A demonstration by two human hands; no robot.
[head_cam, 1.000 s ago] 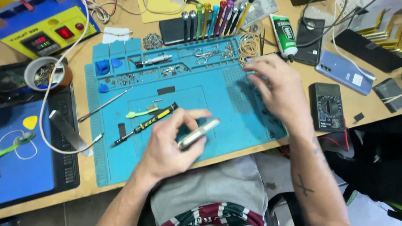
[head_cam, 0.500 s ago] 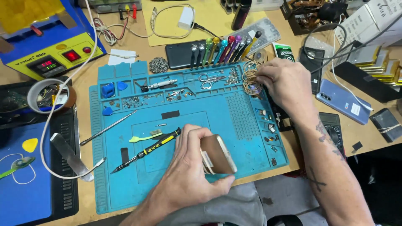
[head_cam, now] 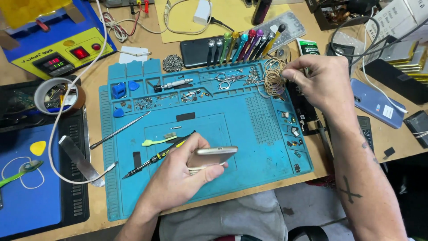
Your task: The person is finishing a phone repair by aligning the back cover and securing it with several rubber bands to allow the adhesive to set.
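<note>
My left hand [head_cam: 178, 178] grips a gold-coloured phone [head_cam: 213, 156] edge-on above the near part of the blue work mat [head_cam: 240, 116]. A black and yellow screwdriver [head_cam: 156, 156] lies on the mat partly under that hand, with a light green pry tool [head_cam: 157, 142] beside it. My right hand [head_cam: 318, 82] reaches to the mat's far right corner, its fingertips pinched at a pile of tan rubber bands [head_cam: 273, 78]. Whether a band is between the fingers I cannot tell.
A row of coloured-handled screwdrivers [head_cam: 243, 44] stands behind the mat on a dark phone. Scissors [head_cam: 225, 78], small screws and blue picks lie in the mat's trays. A yellow and blue heating station [head_cam: 58, 49], tape roll [head_cam: 55, 96], blue phone [head_cam: 376, 102] and metal spatula [head_cam: 80, 158] surround it.
My left hand turned the phone from face-up to edge-on and held it near the mat's front. My right hand moved from the mat's right side up to the rubber bands.
</note>
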